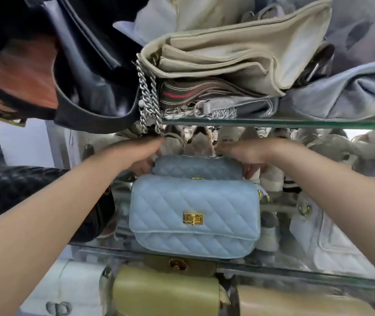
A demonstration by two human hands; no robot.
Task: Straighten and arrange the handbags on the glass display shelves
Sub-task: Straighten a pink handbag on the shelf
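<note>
Both hands reached to the rear blue handbag on the middle glass shelf.

Forearms extended forward and converged; the left hand (pixel 142 153) and right hand (pixel 247 153) flanked the rear quilted blue handbag (pixel 196 168), fingers curled onto its ends (grip tightness could not be judged). It stood touching the back of the front quilted blue handbag (pixel 194 215), gold clasp (pixel 193 218) facing outward, upright near the middle glass shelf (pixel 273 269) edge.
</note>
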